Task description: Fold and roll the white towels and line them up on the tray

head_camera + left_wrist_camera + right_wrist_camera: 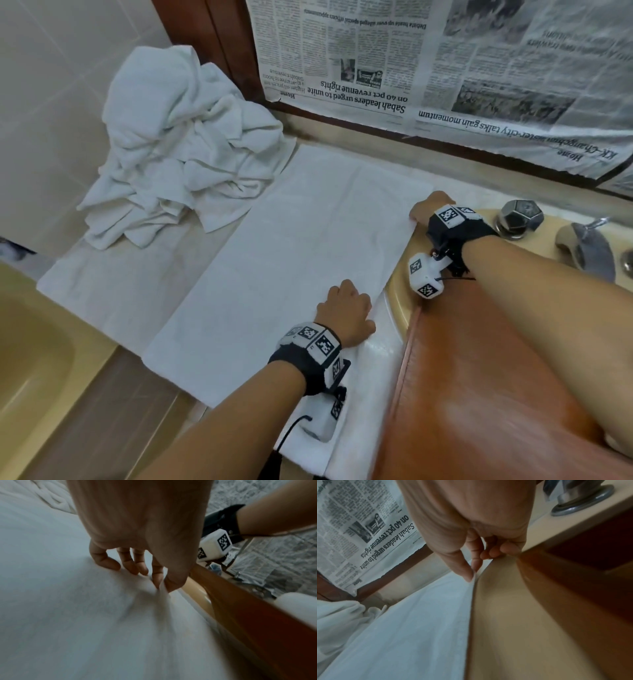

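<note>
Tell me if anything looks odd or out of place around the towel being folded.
Two things stand out. Newspaper hangs upside down across the wall behind the counter. A crumpled towel heap slumps against the corner, spilling onto the flat towel that the left hand and right hand pinch.

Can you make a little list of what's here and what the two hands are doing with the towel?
flat towel: spread out on the counter
left hand: pinches the towel's near right edge
right hand: pinches the towel's far right edge
towel pile: crumpled, back left, against the wall
tray: brown, right of the flat towel; what shows holds no towels
newspaper: stuck up behind the counter
tap: far right
</note>
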{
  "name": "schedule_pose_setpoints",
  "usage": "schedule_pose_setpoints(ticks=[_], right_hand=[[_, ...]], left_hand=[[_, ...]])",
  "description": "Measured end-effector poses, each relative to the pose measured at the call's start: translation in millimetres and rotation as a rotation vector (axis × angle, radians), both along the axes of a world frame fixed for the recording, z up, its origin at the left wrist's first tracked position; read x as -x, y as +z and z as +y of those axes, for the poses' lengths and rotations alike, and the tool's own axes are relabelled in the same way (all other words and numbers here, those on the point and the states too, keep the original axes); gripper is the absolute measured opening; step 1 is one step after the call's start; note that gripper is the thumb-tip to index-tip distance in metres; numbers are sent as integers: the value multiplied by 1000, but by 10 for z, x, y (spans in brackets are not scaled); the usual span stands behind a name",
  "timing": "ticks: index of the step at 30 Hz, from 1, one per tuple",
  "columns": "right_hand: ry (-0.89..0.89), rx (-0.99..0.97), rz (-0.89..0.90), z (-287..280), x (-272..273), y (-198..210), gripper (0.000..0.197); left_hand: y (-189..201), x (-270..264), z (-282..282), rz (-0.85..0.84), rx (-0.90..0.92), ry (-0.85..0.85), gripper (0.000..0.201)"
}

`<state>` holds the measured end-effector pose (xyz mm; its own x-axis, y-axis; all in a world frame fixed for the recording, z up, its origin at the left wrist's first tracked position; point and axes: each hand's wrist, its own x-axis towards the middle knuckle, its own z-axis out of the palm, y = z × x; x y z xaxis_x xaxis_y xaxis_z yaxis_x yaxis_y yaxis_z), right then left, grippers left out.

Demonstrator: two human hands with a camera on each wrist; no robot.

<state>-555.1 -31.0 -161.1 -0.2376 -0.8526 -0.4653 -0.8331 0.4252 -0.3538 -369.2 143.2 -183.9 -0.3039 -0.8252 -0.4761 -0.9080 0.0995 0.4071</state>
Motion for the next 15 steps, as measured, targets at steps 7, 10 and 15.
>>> schedule_pose_setpoints(ticks=[7, 10, 15], right_hand=[[-441, 250, -263, -181, -205, 339, 21], [-430, 412, -295, -267, -507, 589, 27], [-303, 549, -368, -317, -1262, 717, 13]], left_hand=[[378, -332, -162, 580, -212, 309, 23], [590, -581, -256, 818, -274, 459, 20], [638, -1249, -386, 937, -219, 705, 24]])
